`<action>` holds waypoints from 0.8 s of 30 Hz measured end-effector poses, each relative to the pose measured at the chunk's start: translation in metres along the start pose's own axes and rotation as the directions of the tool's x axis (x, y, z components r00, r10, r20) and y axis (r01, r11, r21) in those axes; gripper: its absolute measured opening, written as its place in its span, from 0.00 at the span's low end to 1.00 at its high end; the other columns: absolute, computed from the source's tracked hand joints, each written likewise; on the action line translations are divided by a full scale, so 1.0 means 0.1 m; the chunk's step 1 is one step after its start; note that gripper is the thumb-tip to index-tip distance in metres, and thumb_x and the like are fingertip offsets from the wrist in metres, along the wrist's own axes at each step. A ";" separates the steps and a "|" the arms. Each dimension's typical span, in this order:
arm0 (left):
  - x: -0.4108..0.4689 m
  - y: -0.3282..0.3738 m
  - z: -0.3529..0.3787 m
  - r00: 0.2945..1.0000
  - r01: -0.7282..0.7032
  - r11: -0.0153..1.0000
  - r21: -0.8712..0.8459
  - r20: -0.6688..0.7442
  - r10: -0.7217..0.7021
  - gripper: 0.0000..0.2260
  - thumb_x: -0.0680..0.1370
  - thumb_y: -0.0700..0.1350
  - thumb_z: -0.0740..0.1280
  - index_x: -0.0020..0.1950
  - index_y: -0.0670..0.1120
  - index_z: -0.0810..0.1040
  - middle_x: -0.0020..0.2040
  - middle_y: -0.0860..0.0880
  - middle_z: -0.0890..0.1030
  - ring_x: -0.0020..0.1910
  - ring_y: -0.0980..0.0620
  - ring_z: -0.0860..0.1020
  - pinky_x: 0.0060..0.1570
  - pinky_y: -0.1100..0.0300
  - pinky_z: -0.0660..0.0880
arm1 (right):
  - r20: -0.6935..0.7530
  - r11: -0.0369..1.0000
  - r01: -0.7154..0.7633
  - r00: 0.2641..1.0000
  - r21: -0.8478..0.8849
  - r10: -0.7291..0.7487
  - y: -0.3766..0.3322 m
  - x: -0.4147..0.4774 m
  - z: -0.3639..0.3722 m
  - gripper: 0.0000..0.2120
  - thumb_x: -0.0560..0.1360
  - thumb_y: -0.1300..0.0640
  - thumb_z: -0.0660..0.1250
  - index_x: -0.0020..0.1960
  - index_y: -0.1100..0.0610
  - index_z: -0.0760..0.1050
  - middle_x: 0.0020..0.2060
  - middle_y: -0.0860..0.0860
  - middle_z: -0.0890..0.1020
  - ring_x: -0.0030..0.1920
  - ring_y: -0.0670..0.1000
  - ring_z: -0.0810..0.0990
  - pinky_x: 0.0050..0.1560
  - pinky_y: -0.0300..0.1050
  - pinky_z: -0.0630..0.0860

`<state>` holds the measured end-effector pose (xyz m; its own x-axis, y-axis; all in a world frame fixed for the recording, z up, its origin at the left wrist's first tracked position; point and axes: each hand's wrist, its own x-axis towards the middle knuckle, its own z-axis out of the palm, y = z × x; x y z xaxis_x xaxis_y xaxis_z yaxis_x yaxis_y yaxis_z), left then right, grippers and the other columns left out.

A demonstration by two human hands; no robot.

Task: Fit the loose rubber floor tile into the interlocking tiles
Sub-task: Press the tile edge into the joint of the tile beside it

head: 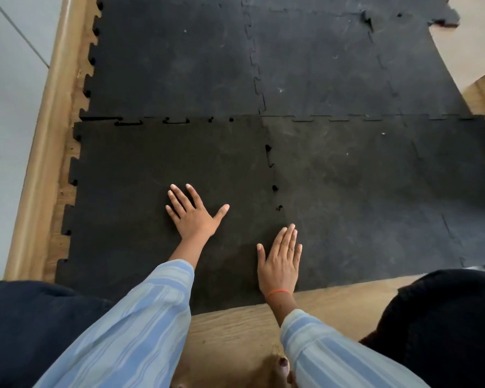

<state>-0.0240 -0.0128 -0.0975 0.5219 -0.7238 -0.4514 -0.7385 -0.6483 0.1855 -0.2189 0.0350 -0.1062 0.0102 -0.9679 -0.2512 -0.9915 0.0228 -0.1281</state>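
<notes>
Tile, near-left of the laid mat: thick black rubber, probably heavy, dense and only slightly flexible, grippy not slippery, so best worked by pressing flat along the seams rather than lifting by an edge. Lying nearly in place, with gaps open at several tabs on the far seam and on the right seam against the neighbouring tiles. Left hand open, fingers spread, palm flat on the tile's middle; right hand open, fingers together, flat on the tile's near-right corner by the right seam, gripping nothing.
</notes>
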 end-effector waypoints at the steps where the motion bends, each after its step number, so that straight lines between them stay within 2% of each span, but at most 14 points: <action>1: 0.00 0.00 0.00 1.000 0.004 1.000 0.001 0.002 -0.004 0.50 0.72 0.74 0.50 0.77 0.41 0.36 0.76 0.35 0.35 0.76 0.38 0.35 0.73 0.41 0.40 | 0.009 1.000 -0.024 1.000 0.009 0.024 -0.01 -0.03 0.01 0.35 0.80 0.41 0.47 0.76 0.62 0.40 0.77 0.57 0.43 0.77 0.54 0.42 0.75 0.51 0.39; 6: -0.01 0.02 0.00 1.000 0.010 1.000 0.007 -0.006 -0.010 0.50 0.71 0.74 0.50 0.78 0.41 0.37 0.76 0.34 0.35 0.76 0.38 0.35 0.73 0.41 0.41 | 0.013 0.993 -0.105 0.994 0.061 0.105 -0.04 -0.12 0.01 0.34 0.80 0.42 0.47 0.76 0.62 0.42 0.77 0.57 0.48 0.77 0.54 0.43 0.75 0.51 0.39; 10: 0.00 0.00 -0.01 1.000 0.005 1.000 0.009 0.000 -0.005 0.50 0.71 0.75 0.51 0.78 0.41 0.37 0.77 0.35 0.35 0.76 0.39 0.35 0.73 0.41 0.41 | 0.009 0.989 -0.121 0.993 0.080 0.121 -0.08 -0.07 0.01 0.37 0.79 0.38 0.46 0.76 0.62 0.40 0.77 0.57 0.45 0.77 0.53 0.41 0.74 0.52 0.36; 13: 0.04 -0.01 -0.02 1.000 0.000 1.000 0.021 0.018 0.000 0.50 0.71 0.75 0.51 0.78 0.42 0.36 0.77 0.35 0.35 0.76 0.38 0.35 0.73 0.42 0.41 | 0.003 0.988 -0.136 0.991 0.072 0.137 -0.11 -0.02 0.01 0.38 0.78 0.37 0.46 0.76 0.61 0.40 0.77 0.57 0.46 0.77 0.53 0.41 0.75 0.53 0.38; 18: 0.14 0.03 -0.04 0.994 -0.104 0.993 0.047 0.024 0.103 0.48 0.72 0.74 0.51 0.78 0.44 0.37 0.77 0.38 0.35 0.76 0.39 0.35 0.74 0.43 0.41 | 0.044 0.988 -0.130 0.991 0.077 0.127 -0.12 0.03 -0.02 0.40 0.77 0.35 0.45 0.76 0.61 0.38 0.77 0.57 0.43 0.77 0.53 0.38 0.75 0.54 0.38; 24: 0.16 0.04 -0.04 0.995 -0.093 0.995 0.039 0.038 0.091 0.48 0.72 0.74 0.51 0.78 0.45 0.36 0.77 0.38 0.34 0.76 0.40 0.35 0.74 0.43 0.41 | 0.073 0.990 -0.111 0.992 0.084 0.105 -0.10 0.07 -0.05 0.41 0.77 0.34 0.46 0.76 0.62 0.38 0.77 0.58 0.41 0.77 0.53 0.37 0.75 0.54 0.38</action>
<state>-0.0165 -0.0282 -0.1006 0.4358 -0.7706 -0.4651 -0.8000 -0.5684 0.1921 -0.2091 0.0267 -0.1021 -0.0845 -0.9392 -0.3329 -0.9721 0.1511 -0.1795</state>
